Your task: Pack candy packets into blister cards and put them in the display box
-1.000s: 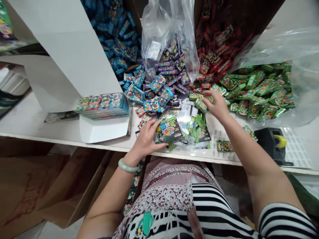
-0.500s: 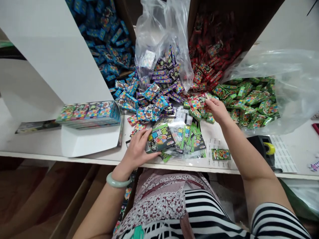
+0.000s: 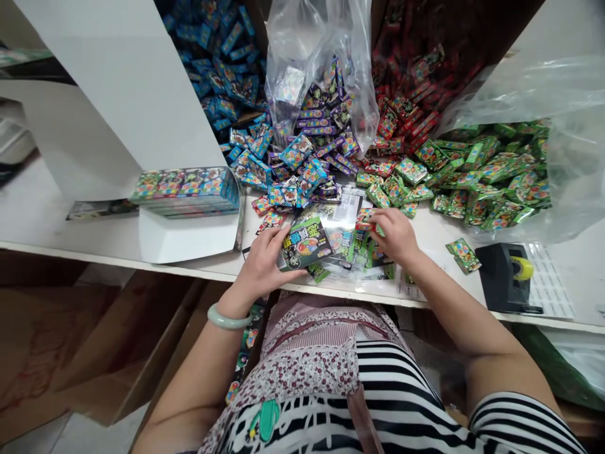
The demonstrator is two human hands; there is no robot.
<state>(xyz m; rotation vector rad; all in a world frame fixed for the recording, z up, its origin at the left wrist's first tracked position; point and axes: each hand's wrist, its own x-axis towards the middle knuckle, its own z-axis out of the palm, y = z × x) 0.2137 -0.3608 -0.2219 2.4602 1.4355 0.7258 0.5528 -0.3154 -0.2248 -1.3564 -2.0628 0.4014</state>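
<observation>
My left hand [image 3: 265,261], wearing a pale green bangle, grips the left side of a black and green printed plastic bag [image 3: 309,243] with thumb and fingers. My right hand [image 3: 396,234] pinches a small red candy packet [image 3: 365,219] just right of that bag. Under and beside it lie more clear-windowed printed bags [image 3: 363,252], overlapping near the table edge. Loose red packets [image 3: 271,221] rest behind my left hand. Behind the bags spread heaps of blue packets [image 3: 255,167], purple packets [image 3: 326,123] and green packets [image 3: 390,189].
An open white display box [image 3: 189,243] with rows of packets stands at left. Red packets [image 3: 406,120] fill a carton at the back. Green packets spill from a clear bag [image 3: 576,145] at right. A black tape dispenser [image 3: 503,277] sits by a label sheet [image 3: 551,284].
My right hand has carried the red packet from the heap leftward and nearer, over to the printed bags. My left hand keeps its grip. The view has shifted slightly.
</observation>
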